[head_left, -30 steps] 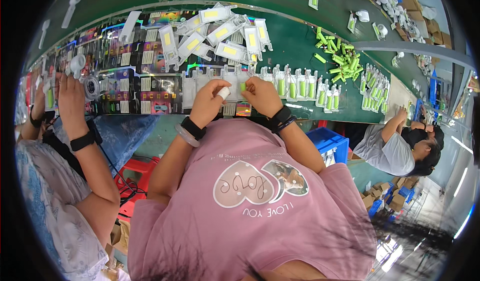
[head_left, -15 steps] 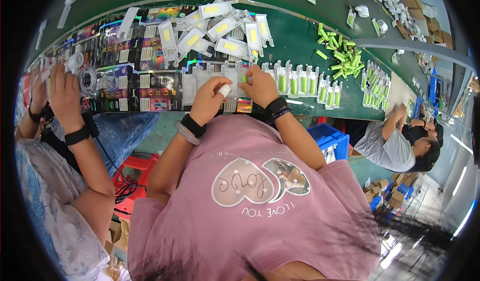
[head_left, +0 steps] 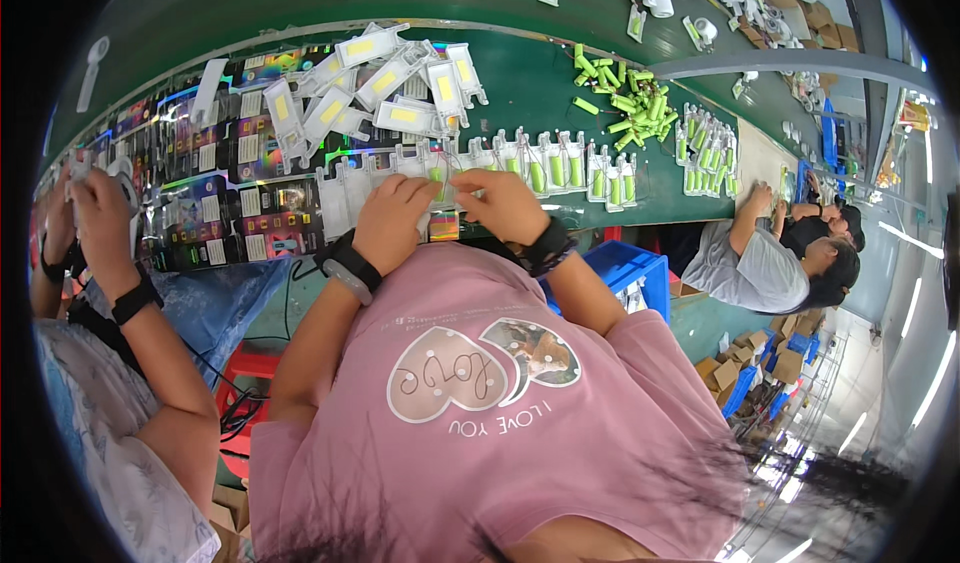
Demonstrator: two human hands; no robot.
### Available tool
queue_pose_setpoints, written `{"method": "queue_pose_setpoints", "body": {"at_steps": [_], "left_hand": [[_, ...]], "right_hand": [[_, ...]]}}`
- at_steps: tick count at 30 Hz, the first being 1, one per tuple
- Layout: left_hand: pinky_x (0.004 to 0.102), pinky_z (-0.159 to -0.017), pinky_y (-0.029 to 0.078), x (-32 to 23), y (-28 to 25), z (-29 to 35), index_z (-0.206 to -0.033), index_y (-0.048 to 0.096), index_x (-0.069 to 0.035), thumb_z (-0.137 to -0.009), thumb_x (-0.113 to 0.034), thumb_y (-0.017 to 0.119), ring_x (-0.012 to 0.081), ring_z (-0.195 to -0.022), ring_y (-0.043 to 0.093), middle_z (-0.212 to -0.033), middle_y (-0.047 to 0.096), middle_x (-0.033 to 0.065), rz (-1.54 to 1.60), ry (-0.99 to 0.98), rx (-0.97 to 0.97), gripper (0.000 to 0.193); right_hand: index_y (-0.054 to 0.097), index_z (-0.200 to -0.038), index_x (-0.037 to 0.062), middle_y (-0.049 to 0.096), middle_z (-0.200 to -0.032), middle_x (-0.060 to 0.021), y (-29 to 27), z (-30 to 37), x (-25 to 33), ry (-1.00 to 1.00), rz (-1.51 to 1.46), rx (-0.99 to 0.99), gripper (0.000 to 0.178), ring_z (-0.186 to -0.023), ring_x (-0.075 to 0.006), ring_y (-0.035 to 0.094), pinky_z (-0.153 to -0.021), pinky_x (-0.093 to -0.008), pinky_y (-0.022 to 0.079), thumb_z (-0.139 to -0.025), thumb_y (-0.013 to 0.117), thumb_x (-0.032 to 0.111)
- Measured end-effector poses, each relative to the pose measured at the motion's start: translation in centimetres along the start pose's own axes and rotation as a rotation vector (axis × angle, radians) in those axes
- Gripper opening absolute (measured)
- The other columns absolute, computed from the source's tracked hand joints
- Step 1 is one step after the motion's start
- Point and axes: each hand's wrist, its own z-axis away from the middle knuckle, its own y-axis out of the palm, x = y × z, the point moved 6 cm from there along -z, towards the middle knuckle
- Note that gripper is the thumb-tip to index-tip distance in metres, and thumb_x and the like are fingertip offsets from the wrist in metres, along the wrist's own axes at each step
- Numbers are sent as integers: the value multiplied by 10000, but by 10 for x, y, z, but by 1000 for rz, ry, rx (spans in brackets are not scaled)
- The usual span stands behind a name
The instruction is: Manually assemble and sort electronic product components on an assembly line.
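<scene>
A row of clear plastic housings (head_left: 345,203) lies along the near table edge; those to the right hold green cylindrical batteries (head_left: 537,174). My left hand (head_left: 397,221) is palm down over one housing in the middle of the row, its fingers curled and their tips at a green battery (head_left: 437,175) there. Whatever is under those fingertips is hidden. Just right of it, my right hand (head_left: 503,205) has its thumb and forefinger bent toward the same housing, a small gap between them. Thin dark wires rise from the housings beside it.
Behind the row, clear housings with yellow light panels (head_left: 403,115) are heaped on printed packaging sheets (head_left: 222,213). Loose batteries (head_left: 640,113) and more filled housings (head_left: 708,153) lie to the right. A co-worker's hand (head_left: 103,213) is at the left; a blue crate (head_left: 625,273) stands below the table.
My left hand has turned from a raised pinch to palm down over the housing. My right thumb and forefinger have come apart. The whole view has shifted, moving the table things leftward.
</scene>
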Motion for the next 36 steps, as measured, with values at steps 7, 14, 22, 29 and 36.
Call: {"method": "queue_pose_setpoints", "body": {"at_steps": [7, 14, 22, 29, 36], "left_hand": [[428, -928, 393, -13, -5, 5, -1195, 544, -60, -677, 18, 573, 324, -1079, 476, -1143, 547, 114, -102, 58, -50, 525], [413, -914, 410, -11, -14, 10, -1100, 591, -28, -653, 57, 525, 339, -1023, 494, -1067, 568, 134, 190, -84, -115, 460], [294, -782, 462, -4, -19, 1, -1208, 567, -60, -856, 3, 528, 188, -919, 598, -1052, 628, 93, 744, -318, -107, 360], [237, -640, 471, -12, -23, -1, -1233, 535, -34, -800, 59, 573, 122, -752, 580, -968, 628, 65, 948, -374, -224, 445], [275, -715, 470, 3, -11, 33, -1127, 607, -29, -817, -22, 604, 142, -805, 613, -937, 660, 75, 752, -440, 0, 311]], "right_hand": [[677, -904, 108, 670, -799, -141, -153, -26, -72, 23, 479, -582, 134, -740, -355, 635, -641, -417, 512, -811, 599, 165], [643, -952, 170, 638, -970, -40, -173, -52, -138, 268, 1039, -358, 256, -912, -301, 601, -817, -432, 476, -708, 718, 143], [569, -937, 39, 610, -835, -51, -114, -29, 8, -183, 60, -301, 206, -775, -155, 613, -685, -279, 484, -768, 680, -4], [496, -1136, 12, 607, -970, -47, 3, -3, 45, -59, -926, -39, 312, -891, -97, 608, -775, -240, 493, -849, 612, -34], [597, -962, 2, 611, -724, -20, 26, 9, 27, 64, -374, 203, 189, -638, -52, 569, -552, -238, 466, -844, 682, 123]]}}
